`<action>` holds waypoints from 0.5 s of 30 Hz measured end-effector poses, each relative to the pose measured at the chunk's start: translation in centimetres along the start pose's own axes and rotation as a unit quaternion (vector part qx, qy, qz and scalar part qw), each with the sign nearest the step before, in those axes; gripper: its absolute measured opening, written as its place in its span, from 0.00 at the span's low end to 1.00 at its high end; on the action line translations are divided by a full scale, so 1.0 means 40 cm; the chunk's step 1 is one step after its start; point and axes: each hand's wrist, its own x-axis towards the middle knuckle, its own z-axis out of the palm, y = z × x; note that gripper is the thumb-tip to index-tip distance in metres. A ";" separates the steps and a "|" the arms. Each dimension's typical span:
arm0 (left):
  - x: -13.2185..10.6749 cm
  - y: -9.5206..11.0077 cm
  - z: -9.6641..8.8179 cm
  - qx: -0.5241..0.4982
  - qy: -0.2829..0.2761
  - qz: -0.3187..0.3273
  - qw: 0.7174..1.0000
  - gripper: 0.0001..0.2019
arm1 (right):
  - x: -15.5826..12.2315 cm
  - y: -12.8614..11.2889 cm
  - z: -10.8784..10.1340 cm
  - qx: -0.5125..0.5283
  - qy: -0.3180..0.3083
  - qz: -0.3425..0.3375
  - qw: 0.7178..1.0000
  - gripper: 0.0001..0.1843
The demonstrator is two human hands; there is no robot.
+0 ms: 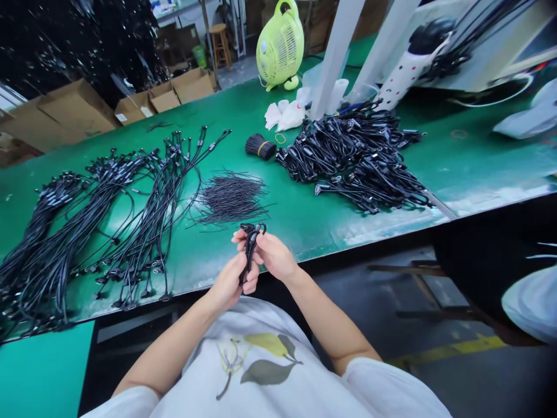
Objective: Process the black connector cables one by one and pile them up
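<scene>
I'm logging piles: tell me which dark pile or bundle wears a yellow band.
The compact bundle just left of the looped cables, a yellow band across it; the thin strands nearby lie loose.

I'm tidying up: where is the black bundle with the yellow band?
The bundle lies upper-middle in the head view, just left of the folded-cable pile.

Hands: two, one left hand [230, 280] and one right hand [275, 254]
Folded cable [249, 251] in hand: seemingly one
Long cable bunches [87, 209]: three, strands too tangled to count
Folded-cable heap [343, 148]: one, pieces too densely piled to count
Loose tie pile [232, 197]: one, dozens of thin strands, not countable singly
Banded tie bundle [255, 145]: one
Loose rubber bands [285, 139]: at least two
Green fan [281, 49]: one
Wooden stool [220, 45]: one
Green bin [199, 56]: one
Cardboard boxes [76, 107]: at least three
White posts [337, 55]: two
</scene>
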 end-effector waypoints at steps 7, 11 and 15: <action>0.006 -0.014 -0.020 0.045 0.092 0.041 0.994 0.23 | 0.005 0.036 0.011 -0.003 0.038 -0.010 0.999 0.30; 0.024 -0.018 -0.051 0.211 0.167 0.107 0.957 0.20 | 0.002 0.067 0.019 -0.087 0.089 -0.026 0.992 0.27; 0.025 -0.013 -0.070 0.423 0.113 0.140 0.888 0.18 | 0.008 0.073 0.014 -0.169 0.134 -0.040 0.976 0.24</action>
